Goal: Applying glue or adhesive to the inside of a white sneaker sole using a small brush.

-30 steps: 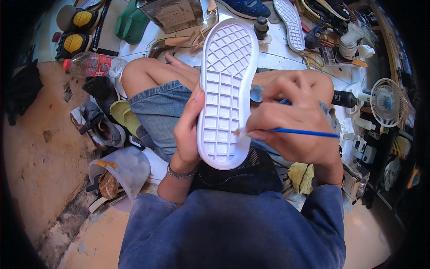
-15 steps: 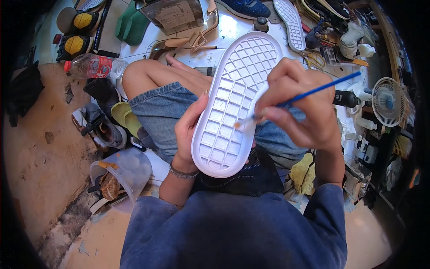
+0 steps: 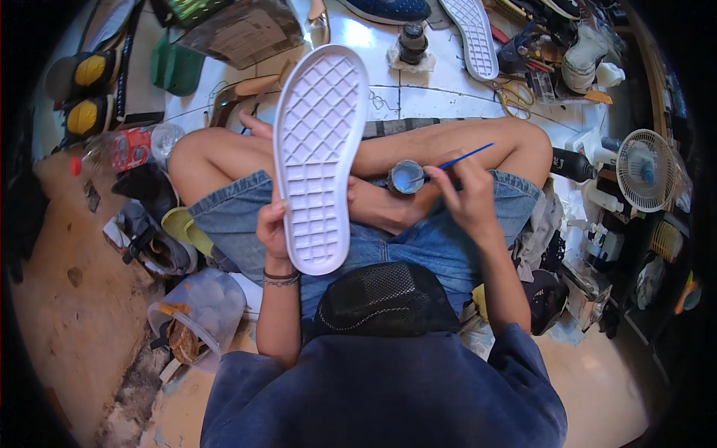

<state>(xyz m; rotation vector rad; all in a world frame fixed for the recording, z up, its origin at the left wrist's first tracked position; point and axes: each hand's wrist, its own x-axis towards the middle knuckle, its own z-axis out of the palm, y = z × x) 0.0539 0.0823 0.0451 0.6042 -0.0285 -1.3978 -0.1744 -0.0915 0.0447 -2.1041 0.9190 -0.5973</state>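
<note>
A white shoe sole with a grid of raised ribs is held up, ribbed face toward me. My left hand grips it by its lower left edge, some fingers hidden behind it. In my right hand is a thin blue paintbrush, pinched between thumb and fingers. The brush's tip dips into a small round pot beside my bare foot, between my crossed legs. What the pot contains looks pale and bluish.
On the tiles ahead stand a dark bottle, another white sole and yellow-handled scissors. A plastic bottle and a clear bucket lie at left. A small fan stands at right.
The brush has left the sole's ribbed face and moved down into the pot. My left hand has shifted the sole to the left and turned it more upright.
</note>
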